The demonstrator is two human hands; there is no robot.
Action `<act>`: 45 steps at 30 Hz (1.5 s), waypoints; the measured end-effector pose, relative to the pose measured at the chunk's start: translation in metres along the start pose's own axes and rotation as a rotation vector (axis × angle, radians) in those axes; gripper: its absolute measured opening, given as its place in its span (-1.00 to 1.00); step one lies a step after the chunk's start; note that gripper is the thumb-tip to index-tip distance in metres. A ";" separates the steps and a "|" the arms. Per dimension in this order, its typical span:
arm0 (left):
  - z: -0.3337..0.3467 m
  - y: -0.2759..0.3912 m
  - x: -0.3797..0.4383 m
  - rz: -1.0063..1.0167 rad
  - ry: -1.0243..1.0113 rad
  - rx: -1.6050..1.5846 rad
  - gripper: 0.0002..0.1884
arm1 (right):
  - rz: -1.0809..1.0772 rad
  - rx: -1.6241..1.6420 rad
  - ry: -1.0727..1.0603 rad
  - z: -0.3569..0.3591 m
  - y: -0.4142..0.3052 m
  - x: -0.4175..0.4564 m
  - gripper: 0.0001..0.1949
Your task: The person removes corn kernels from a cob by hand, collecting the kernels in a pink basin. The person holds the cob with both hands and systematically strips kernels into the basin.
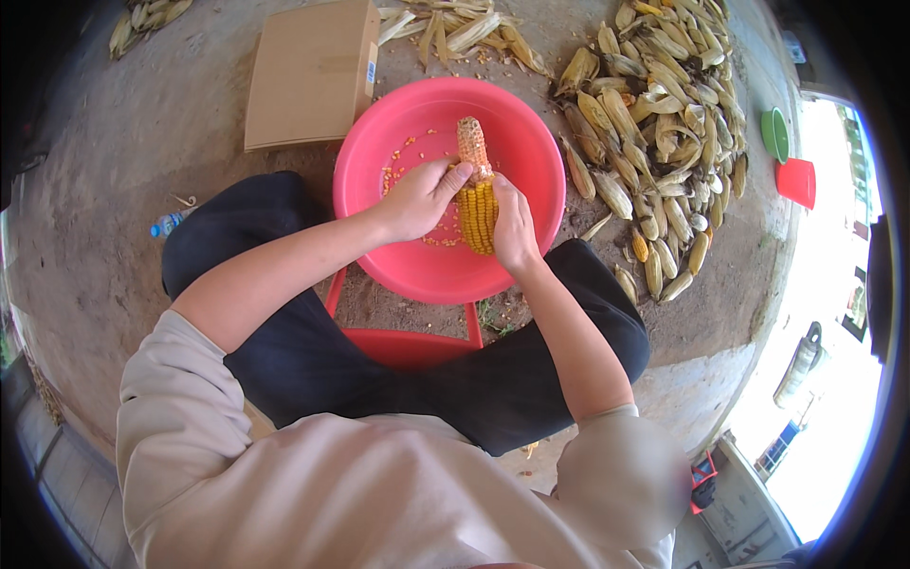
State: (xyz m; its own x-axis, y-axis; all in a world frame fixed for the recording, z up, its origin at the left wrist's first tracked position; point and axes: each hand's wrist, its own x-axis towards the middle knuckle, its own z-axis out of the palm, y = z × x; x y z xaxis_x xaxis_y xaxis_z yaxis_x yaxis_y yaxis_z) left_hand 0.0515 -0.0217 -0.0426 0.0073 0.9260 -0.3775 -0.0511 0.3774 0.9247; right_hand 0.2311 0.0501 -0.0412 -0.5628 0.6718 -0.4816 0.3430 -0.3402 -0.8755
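Observation:
An ear of dried yellow corn [478, 217] is held between both hands over a round pink plastic basin [448, 288]. Its upper part is a bare cob, while the lower part still bears rows of kernels. My left hand [424, 198] grips it from the left, thumb near the border between bare cob and kernels. Along the ear's right side lies my right hand [513, 224], its thumb near the top of the kernel rows. Loose corn kernels [441, 242] are scattered on the basin's floor, mostly at the left and below the ear.
A large heap of corn ears in husks [654, 135] lies at the right. Behind the basin are a cardboard box [306, 78] and loose husks [469, 32]. A red plastic stool [412, 347] stands between my legs; a plastic bottle [168, 224] lies at the left.

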 end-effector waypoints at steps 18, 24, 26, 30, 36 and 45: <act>-0.016 0.026 -0.008 0.089 0.082 0.108 -0.64 | -0.391 -0.724 0.171 -0.003 -0.024 -0.014 -0.36; -0.015 0.038 -0.011 0.139 0.230 0.621 -0.67 | -0.541 -0.995 0.264 0.001 -0.016 -0.013 -0.30; -0.013 0.037 -0.009 0.148 0.248 0.669 -0.69 | -0.577 -1.033 0.296 0.004 -0.015 -0.013 -0.30; -0.012 0.045 -0.012 0.209 0.269 0.741 -0.72 | -0.612 -1.007 0.343 0.009 -0.019 -0.012 -0.30; -0.019 0.040 -0.010 0.328 0.285 0.714 -0.79 | -0.608 -0.966 0.345 0.015 -0.026 -0.009 -0.34; -0.033 0.044 -0.007 0.534 0.240 0.752 -0.84 | -0.562 -0.862 0.295 0.017 -0.034 -0.007 -0.40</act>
State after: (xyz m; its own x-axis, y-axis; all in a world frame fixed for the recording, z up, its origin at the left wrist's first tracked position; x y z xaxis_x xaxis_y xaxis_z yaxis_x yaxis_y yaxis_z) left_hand 0.0158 -0.0121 -0.0007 -0.0404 0.9826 0.1812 0.6681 -0.1082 0.7361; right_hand 0.2106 0.0460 -0.0089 -0.6412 0.7592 0.1115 0.5716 0.5695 -0.5907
